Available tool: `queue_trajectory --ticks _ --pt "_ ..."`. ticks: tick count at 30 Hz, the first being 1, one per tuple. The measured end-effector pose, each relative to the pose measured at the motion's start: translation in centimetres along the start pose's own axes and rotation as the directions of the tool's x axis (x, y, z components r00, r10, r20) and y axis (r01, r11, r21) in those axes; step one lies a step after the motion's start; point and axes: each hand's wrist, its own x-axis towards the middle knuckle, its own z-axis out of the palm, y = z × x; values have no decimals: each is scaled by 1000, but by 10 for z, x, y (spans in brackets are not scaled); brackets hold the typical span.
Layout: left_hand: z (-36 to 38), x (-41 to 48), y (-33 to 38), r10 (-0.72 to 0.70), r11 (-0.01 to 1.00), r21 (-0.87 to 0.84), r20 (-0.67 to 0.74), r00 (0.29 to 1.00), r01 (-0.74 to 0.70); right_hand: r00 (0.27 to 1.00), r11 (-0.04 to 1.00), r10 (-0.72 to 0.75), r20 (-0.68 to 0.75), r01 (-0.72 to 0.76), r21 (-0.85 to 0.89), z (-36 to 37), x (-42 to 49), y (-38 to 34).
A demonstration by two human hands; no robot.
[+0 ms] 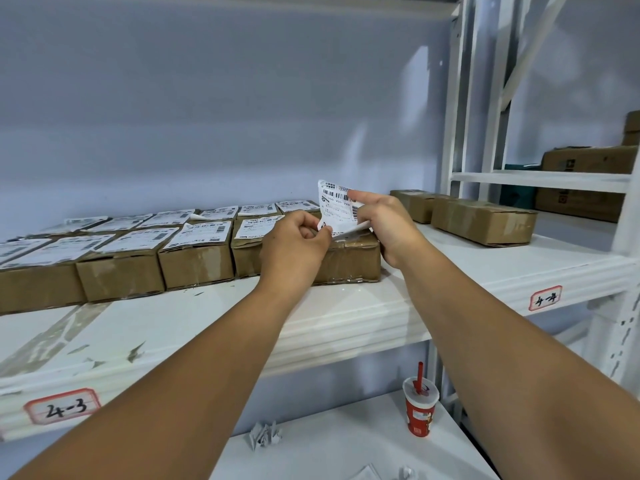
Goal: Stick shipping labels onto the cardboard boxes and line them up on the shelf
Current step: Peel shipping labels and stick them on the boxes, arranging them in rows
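Shipping label (337,206) just above the unlabelled cardboard box (349,261): my left hand (294,244) pinches its lower corner, my right hand (384,223) its upper edge. I'd peel it clean, then smooth it down square.

white shelf (346,317), labelled cardboard boxes (197,254), tape scraps (135,351)

Wide bare strip of shelf (214,320) along the front edge, ahead of labelled boxes (197,251) packed tight side by side in two rows. Open stretch right of the end box (349,261), up to two plain boxes (481,220) near the white upright (453,133). Ample height above; wall (207,116) behind the back row.
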Motion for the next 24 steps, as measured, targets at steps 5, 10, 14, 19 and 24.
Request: queue_trajectory --ticks 5,10,14,19,24 --pt "-1 -2 2 14 998 61 -10 1000 -14 1000 998 1 15 0 -69 0 1 1" --pt "0 -3 2 23 995 98 -14 1000 -21 1000 995 -2 18 4 -103 0 0 1" --pt "-1 -3 1 28 993 115 -21 999 -26 1000 994 -18 10 19 -110 0 -1 1" --pt "0 -3 1 29 993 117 -27 999 -25 999 996 -25 -33 23 -81 0 0 0" --pt "0 -1 -1 25 994 102 -19 999 -23 999 994 -28 -23 25 -107 1 0 1"
